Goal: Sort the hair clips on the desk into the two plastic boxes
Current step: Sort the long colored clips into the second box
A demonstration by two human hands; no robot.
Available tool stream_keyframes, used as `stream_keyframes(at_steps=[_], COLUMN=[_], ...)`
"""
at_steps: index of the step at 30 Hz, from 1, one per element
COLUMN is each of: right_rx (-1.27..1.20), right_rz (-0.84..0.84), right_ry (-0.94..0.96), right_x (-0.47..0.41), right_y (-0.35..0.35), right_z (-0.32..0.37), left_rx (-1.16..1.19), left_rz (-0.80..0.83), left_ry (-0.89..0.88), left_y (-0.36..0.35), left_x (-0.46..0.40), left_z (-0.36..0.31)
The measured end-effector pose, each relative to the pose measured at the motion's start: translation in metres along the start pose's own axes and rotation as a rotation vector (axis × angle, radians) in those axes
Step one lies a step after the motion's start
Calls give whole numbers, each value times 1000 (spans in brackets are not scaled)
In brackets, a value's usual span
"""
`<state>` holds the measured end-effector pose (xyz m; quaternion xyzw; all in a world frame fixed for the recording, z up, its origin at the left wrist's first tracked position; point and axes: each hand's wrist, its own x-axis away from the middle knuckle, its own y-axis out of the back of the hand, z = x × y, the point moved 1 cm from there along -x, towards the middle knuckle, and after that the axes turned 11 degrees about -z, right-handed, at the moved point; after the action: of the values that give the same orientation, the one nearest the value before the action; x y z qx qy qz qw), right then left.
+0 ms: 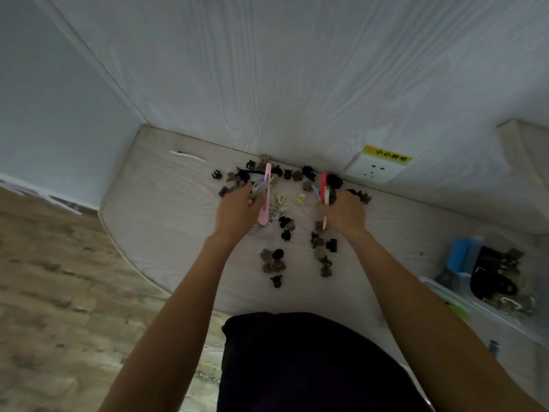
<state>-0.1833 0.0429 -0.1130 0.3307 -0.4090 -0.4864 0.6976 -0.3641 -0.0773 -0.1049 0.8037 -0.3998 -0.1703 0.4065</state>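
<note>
My left hand (pixel 234 211): grips one long pink clip (pixel 266 197), its length pointing toward the wall.
My right hand (pixel 344 214): grips one long red clip (pixel 323 185), likewise.
Desk (pixel 166 185): small clips (pixel 285 224) scattered between my hands, too many to count.

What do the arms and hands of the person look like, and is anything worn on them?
Both arms are bare from the bottom of the picture to the wrist: no sleeves show. The left hand and right hand wear no gloves. I see no watch or bracelet; rings on the fingers cannot be told in this blur.
</note>
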Motion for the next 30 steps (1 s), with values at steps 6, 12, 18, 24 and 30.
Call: stream_keyframes(at_steps=[6,12,18,24,30], right_rx=[-217,-402,-121,256,118], right_rz=[-161,-61,-180,-39,30], right_ry=[137,-56,-49,218,164], right_x=[27,87,163,161,166], right_y=[33,77,131,136,125], right_z=[-1,-47,-150,-206,-235], left_rx=[235,203,181,162,153], left_rz=[37,251,380,366,356], left_ry=[97,-10,-201,-382,-484], left_y=[-4,-21,-46,-77,-98], left_x=[15,41,86,148,190], left_z=[-1,-31,-83,-132,-158])
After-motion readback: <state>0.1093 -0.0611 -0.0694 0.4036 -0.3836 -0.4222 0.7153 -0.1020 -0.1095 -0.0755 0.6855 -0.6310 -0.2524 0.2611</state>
